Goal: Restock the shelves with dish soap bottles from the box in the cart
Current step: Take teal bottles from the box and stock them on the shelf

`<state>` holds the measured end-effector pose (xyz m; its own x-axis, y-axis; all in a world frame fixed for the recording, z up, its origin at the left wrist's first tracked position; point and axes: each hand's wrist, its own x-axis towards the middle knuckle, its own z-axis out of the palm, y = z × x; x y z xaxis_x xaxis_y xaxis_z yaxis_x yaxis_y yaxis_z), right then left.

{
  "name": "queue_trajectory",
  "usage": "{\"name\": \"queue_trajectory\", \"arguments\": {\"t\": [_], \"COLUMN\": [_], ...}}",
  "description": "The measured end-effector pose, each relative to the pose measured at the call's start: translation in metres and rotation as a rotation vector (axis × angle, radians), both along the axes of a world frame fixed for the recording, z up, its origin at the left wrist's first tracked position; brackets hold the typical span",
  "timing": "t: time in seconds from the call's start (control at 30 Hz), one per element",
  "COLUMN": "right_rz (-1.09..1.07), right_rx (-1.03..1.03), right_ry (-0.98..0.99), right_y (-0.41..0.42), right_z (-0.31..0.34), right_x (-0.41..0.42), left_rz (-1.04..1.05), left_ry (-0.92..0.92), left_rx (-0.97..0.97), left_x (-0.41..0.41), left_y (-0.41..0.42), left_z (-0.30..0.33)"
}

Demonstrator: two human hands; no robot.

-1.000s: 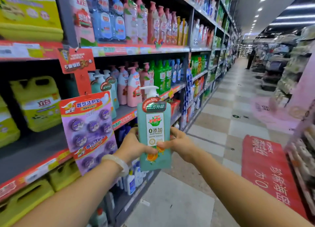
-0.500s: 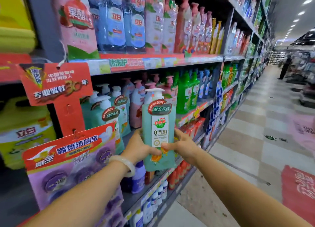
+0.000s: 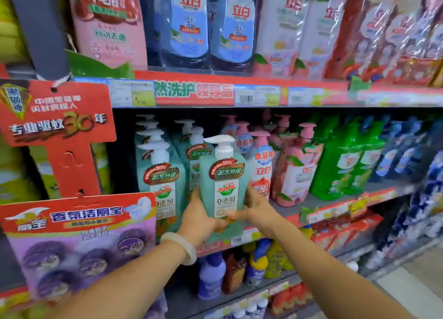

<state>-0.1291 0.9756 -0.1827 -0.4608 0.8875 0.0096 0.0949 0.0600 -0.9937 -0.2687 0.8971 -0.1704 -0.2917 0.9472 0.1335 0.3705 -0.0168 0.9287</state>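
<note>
A teal dish soap bottle (image 3: 224, 182) with a white pump stands upright between both my hands at the front edge of the middle shelf (image 3: 335, 207). My left hand (image 3: 197, 219) grips its lower left side and my right hand (image 3: 255, 209) grips its lower right side. Matching teal bottles (image 3: 160, 175) stand in rows just left of and behind it. Pink pump bottles (image 3: 262, 167) stand directly to its right. No cart or box is in view.
Green bottles (image 3: 345, 165) and blue bottles (image 3: 402, 151) fill the same shelf further right. The upper shelf (image 3: 239, 93) carries tall pink and blue bottles. Red hanging cards (image 3: 55, 117) and a purple toilet-freshener pack (image 3: 79, 244) hang at left. Spray bottles (image 3: 212, 275) sit below.
I have stepped closer and turned toward the shelves. Both hands have carried the teal bottle forward, from out in the aisle to the front of the middle shelf beside the matching bottles.
</note>
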Motion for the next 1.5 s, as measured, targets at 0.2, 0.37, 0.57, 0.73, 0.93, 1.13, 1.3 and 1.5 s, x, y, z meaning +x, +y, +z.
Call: {"name": "queue_trajectory", "arguments": {"t": [0.2,0.37,0.57,0.73,0.93,1.13,1.3,1.5], "right_rz": [0.119,0.197,0.239,0.26,0.251,0.222,0.158,0.136], "right_rx": [0.028,0.052,0.082,0.106,0.165,0.116,0.111,0.107], "right_ry": [0.021,-0.017,-0.035,-0.075,-0.102,-0.071,-0.02,-0.042], "right_y": [0.037,0.045,0.051,0.045,0.037,0.034,0.033,0.031], "right_z": [-0.014,-0.023,-0.022,-0.021,-0.019,-0.024,-0.025,-0.023], "right_x": [-0.013,-0.023,-0.03,-0.033,-0.037,-0.04,-0.052,-0.054], "left_rz": [0.151,0.26,0.421,0.63,0.704,0.724,0.735,0.806], "left_ry": [0.091,0.039,0.324,0.215,0.172,0.084,0.012,-0.001], "left_rx": [-0.08,-0.093,-0.188,-0.093,-0.107,-0.082,-0.011,-0.11], "left_x": [-0.001,-0.006,-0.003,-0.001,0.014,0.013,0.005,-0.019], "left_y": [0.027,0.031,0.02,0.0,-0.012,-0.007,-0.007,-0.01], "left_z": [-0.011,-0.028,-0.03,-0.034,-0.029,-0.021,-0.026,-0.034]}}
